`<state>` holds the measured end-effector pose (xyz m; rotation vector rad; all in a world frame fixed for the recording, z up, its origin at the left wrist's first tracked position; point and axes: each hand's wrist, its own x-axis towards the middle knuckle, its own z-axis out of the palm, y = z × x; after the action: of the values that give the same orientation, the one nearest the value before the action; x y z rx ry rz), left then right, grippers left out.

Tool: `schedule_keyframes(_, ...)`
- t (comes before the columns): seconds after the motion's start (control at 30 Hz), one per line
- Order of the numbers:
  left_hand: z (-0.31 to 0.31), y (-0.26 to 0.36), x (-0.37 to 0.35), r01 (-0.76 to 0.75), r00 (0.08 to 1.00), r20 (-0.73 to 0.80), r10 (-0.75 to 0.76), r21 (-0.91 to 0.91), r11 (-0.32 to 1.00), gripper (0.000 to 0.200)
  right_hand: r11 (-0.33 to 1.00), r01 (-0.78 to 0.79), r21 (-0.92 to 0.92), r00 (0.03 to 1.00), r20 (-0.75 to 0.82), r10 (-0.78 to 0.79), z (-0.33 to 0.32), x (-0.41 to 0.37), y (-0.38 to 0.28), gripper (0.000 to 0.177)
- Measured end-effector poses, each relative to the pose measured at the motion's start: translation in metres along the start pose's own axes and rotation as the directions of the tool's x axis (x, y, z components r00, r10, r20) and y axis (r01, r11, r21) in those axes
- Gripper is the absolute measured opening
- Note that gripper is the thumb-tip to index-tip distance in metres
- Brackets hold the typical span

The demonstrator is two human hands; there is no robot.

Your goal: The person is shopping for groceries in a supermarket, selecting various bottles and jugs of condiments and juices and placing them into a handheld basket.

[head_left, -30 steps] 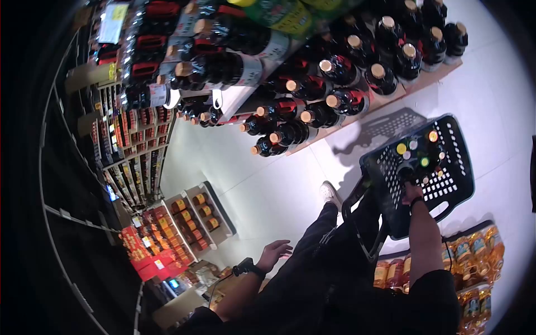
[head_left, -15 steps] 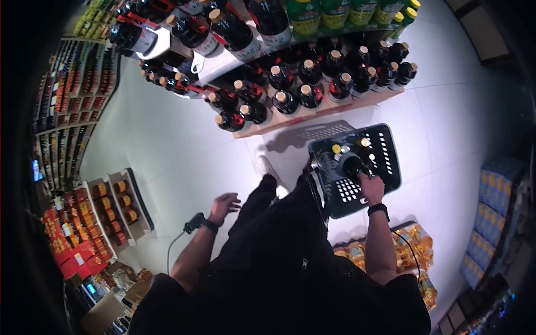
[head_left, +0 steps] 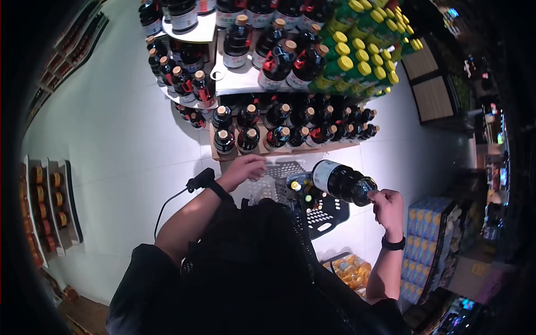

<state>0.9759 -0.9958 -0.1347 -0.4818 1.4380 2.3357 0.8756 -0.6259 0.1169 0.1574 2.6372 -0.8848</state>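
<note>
My right hand [head_left: 389, 207] grips a large dark bottle [head_left: 341, 183] by its neck end. The bottle is tilted nearly sideways, with its white-labelled base pointing left. Under it is a dark shopping basket [head_left: 325, 227] with slotted walls, holding several bottles, partly hidden by the raised one. My left hand [head_left: 241, 172], fingers loosely stretched and holding nothing, hovers just in front of the lower row of dark bottles [head_left: 248, 139]. It looks apart from them.
Ahead stands a display shelf [head_left: 240, 84] with more dark bottles and green yellow-capped bottles [head_left: 357, 64]. Blue cartons [head_left: 421, 240] are stacked at right. Golden packs [head_left: 349, 271] lie low beside my right arm. A rack with jars [head_left: 53, 195] stands at left.
My right hand has lifted the dark bottle up out of the basket. My left hand has moved forward and up toward the shelf. The view has shifted closer to the display.
</note>
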Motion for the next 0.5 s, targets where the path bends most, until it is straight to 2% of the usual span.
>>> schedule_keyframes(0.13, 0.0, 0.033, -0.004, -0.034, 0.971, 0.22, 0.093, -0.256, 0.966, 0.059, 0.96, 0.03, 0.28, 0.969, 0.228, -0.097, 0.013, -0.008, -0.081, 0.034)
schedule_keyframes(0.23, -0.001, 0.056, -0.014, 0.01, 0.902, 0.365, 0.232, -0.555, 0.832, 0.074, 0.956, 0.08, 0.282, 0.918, 0.353, -0.181, 0.039, -0.001, -0.128, 0.038)
schedule_keyframes(0.27, -0.004, 0.063, -0.019, 0.099, 0.893, 0.407, 0.189, -0.589, 0.802, 0.072, 0.954, 0.09, 0.284, 0.906, 0.374, -0.197, 0.049, 0.006, -0.139, 0.041)
schedule_keyframes(0.3, -0.007, 0.064, -0.023, 0.059, 0.901, 0.394, 0.183, -0.528, 0.847, 0.066, 0.95, 0.089, 0.298, 0.905, 0.375, -0.202, 0.058, 0.015, -0.151, 0.041)
schedule_keyframes(0.37, -0.019, 0.077, -0.034, 0.039, 0.924, 0.351, 0.148, -0.473, 0.88, 0.069, 0.942, 0.081, 0.327, 0.901, 0.38, -0.21, 0.075, 0.032, -0.175, 0.042)
schedule_keyframes(0.43, -0.033, 0.075, -0.037, 0.124, 0.903, 0.419, 0.093, -0.463, 0.878, 0.075, 0.962, 0.072, 0.263, 0.908, 0.381, -0.172, 0.092, 0.049, -0.202, 0.047)
schedule_keyframes(0.5, -0.041, 0.073, -0.043, 0.202, 0.892, 0.45, 0.042, -0.481, 0.853, 0.08, 0.979, 0.128, 0.161, 0.926, 0.334, -0.176, 0.109, 0.062, -0.219, 0.048)
